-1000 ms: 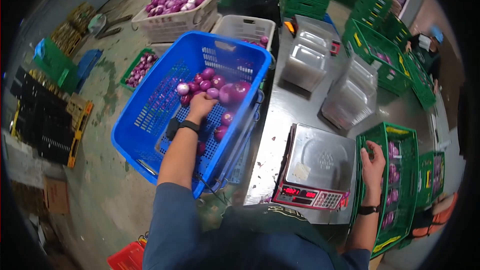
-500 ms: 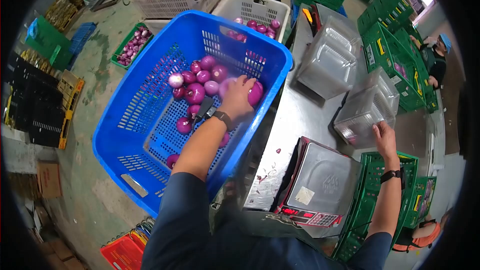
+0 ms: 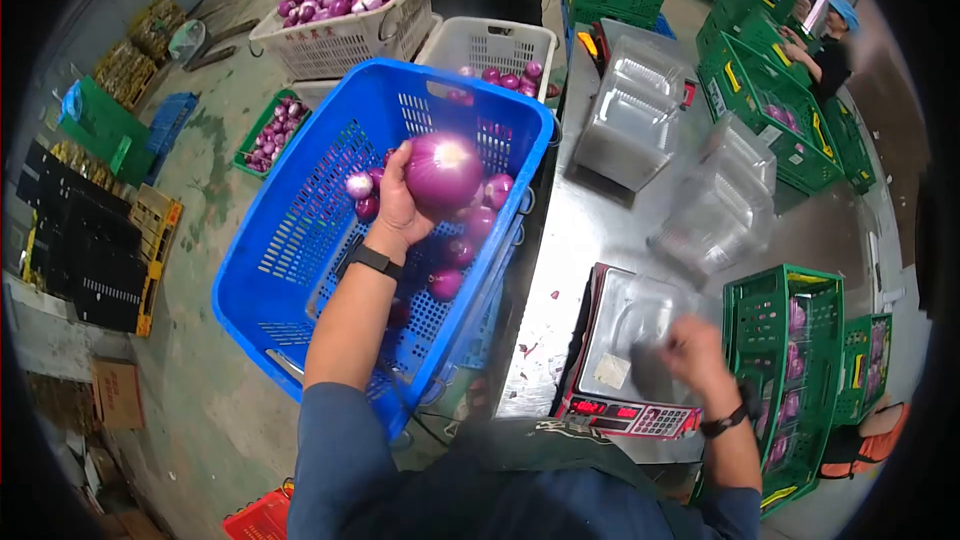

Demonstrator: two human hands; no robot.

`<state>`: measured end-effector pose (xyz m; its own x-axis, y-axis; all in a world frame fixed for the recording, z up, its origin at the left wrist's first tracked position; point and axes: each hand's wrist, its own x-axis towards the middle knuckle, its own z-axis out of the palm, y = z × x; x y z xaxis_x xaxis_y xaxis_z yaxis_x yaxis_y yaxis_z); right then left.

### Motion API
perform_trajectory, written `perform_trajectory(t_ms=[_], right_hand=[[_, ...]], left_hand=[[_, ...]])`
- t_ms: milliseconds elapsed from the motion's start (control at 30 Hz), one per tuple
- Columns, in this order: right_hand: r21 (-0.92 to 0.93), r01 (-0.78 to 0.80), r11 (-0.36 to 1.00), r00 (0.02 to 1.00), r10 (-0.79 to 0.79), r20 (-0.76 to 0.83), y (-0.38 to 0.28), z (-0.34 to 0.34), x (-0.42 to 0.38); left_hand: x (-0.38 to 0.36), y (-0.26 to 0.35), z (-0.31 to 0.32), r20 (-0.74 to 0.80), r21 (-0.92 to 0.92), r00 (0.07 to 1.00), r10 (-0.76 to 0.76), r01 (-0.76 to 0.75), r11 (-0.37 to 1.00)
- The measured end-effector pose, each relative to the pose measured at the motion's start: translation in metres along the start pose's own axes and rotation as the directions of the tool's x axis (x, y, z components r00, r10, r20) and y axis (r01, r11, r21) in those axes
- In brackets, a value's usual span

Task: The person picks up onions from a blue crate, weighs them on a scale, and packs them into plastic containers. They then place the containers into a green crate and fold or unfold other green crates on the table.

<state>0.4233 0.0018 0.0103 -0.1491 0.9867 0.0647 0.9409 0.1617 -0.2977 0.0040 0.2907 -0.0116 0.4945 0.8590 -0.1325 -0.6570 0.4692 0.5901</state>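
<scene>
My left hand is closed around a large red onion, lifted above the blue basket. More red onions lie inside that basket, partly hidden by my hand and forearm. Blurred by motion, my right hand is over the plate of the digital scale, its fingers curled together. A faint clear shape shows on the plate beside these fingers; I cannot make out what they hold. Red digits glow on the scale's front.
Stacked clear plastic containers and a second stack stand on the metal table. A green crate stands to the right. White crates of onions are behind the basket. A person in a blue cap works at green crates, far right.
My left hand has risen from inside the basket with the large onion. My right hand has moved from the clear container stack down to the scale. The view has shifted slightly.
</scene>
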Motion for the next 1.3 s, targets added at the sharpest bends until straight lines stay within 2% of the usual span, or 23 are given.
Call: perform_trajectory(t_ms=[67, 100, 200, 233, 267, 333, 400, 433, 467, 500, 600, 633, 667, 733, 767, 800, 900, 967, 1033, 1133, 1200, 1300], right_hand=[[0.052, 0.030, 0.998, 0.990, -0.037, 0.133, -0.029, 0.026, -0.035], [0.066, -0.019, 0.998, 0.981, 0.006, 0.195, -0.041, 0.033, -0.047], [0.073, -0.051, 0.996, 0.967, 0.031, 0.253, -0.068, 0.019, -0.058], [0.164, -0.016, 0.986, 0.996, 0.001, 0.090, -0.073, 0.016, -0.057], [0.241, 0.028, 0.970, 0.997, -0.010, -0.075, -0.078, 0.013, -0.055], [0.360, 0.079, 0.930, 0.957, 0.030, -0.288, -0.092, 0.001, -0.046], [0.436, 0.155, 0.887, 0.916, 0.036, -0.399, -0.115, -0.019, -0.036], [0.468, 0.178, 0.865, 0.905, 0.043, -0.423, -0.124, -0.023, -0.035], [0.499, 0.208, 0.841, 0.893, 0.045, -0.448, -0.131, -0.025, -0.034], [0.565, 0.214, 0.797, 0.891, 0.077, -0.447, -0.136, -0.026, -0.034], [0.538, 0.235, 0.810, 0.900, 0.027, -0.434, -0.113, -0.017, -0.051], [0.590, 0.206, 0.781, 0.895, 0.094, -0.437, -0.104, -0.012, -0.058], [0.602, 0.130, 0.788, 0.891, 0.173, -0.419, -0.094, -0.006, -0.065], [0.616, -0.027, 0.787, 0.887, 0.303, -0.349, -0.072, 0.009, -0.071], [0.580, -0.057, 0.813, 0.880, 0.316, -0.356, -0.062, 0.021, -0.073], [0.543, -0.087, 0.836, 0.872, 0.327, -0.364, -0.055, 0.029, -0.074], [0.466, -0.110, 0.878, 0.904, 0.283, -0.321, -0.045, 0.049, -0.072], [0.413, -0.123, 0.903, 0.903, 0.274, -0.330, -0.045, 0.055, -0.074], [0.365, -0.133, 0.922, 0.896, 0.269, -0.353, -0.045, 0.052, -0.073], [0.405, -0.039, 0.913, 0.854, 0.241, -0.460, -0.032, 0.034, -0.080], [0.394, -0.077, 0.916, 0.800, 0.292, -0.524, -0.015, 0.019, -0.082], [0.562, -0.247, 0.789, 0.739, 0.529, -0.418, 0.012, 0.011, -0.078]], left_hand=[[-0.022, 0.005, 0.032, 0.042, 0.000, 0.999, 0.017, -0.017, 1.000], [-0.031, 0.004, 0.047, 0.068, 0.001, 0.998, 0.019, -0.019, 1.000], [-0.057, -0.012, 0.083, 0.150, 0.077, 0.988, 0.020, -0.031, 0.997], [-0.064, -0.017, 0.087, 0.247, 0.129, 0.967, -0.066, 0.035, 0.991], [-0.073, -0.028, 0.103, 0.297, 0.126, 0.951, -0.090, 0.055, 0.991], [-0.099, -0.065, 0.140, 0.066, 0.222, 0.998, -0.001, -0.014, 0.975], [-0.127, -0.100, 0.163, 0.091, 0.323, 0.986, -0.139, 0.103, 0.941], [-0.142, -0.118, 0.175, 0.069, 0.390, 0.976, -0.208, 0.166, 0.906], [-0.153, -0.137, 0.183, 0.122, 0.360, 0.954, -0.275, 0.216, 0.908], [-0.163, -0.160, 0.182, 0.109, 0.312, 0.929, -0.354, 0.306, 0.900], [-0.182, -0.197, 0.199, 0.126, 0.295, 0.897, -0.423, 0.373, 0.880], [-0.185, -0.196, 0.202, 0.119, 0.260, 0.871, -0.477, 0.437, 0.861], [-0.188, -0.197, 0.198, 0.072, 0.426, 0.903, -0.424, 0.357, 0.831], [-0.199, -0.205, 0.177, -0.003, 0.713, 0.954, -0.299, 0.212, 0.669], [-0.201, -0.205, 0.163, 0.007, 0.744, 0.968, -0.249, 0.161, 0.648], [-0.202, -0.205, 0.152, -0.053, 0.743, 0.978, -0.201, 0.173, 0.646], [-0.212, -0.204, 0.137, -0.196, 0.600, 0.973, -0.124, 0.219, 0.770], [-0.217, -0.210, 0.133, -0.253, 0.540, 0.959, -0.124, 0.247, 0.805], [-0.220, -0.219, 0.118, -0.275, 0.531, 0.955, -0.114, 0.250, 0.809], [-0.224, -0.231, 0.104, -0.291, 0.520, 0.949, -0.119, 0.262, 0.813], [-0.224, -0.234, 0.103, -0.312, 0.504, 0.942, -0.123, 0.273, 0.820], [-0.222, -0.237, 0.101, -0.334, 0.474, 0.930, -0.152, 0.305, 0.826]])
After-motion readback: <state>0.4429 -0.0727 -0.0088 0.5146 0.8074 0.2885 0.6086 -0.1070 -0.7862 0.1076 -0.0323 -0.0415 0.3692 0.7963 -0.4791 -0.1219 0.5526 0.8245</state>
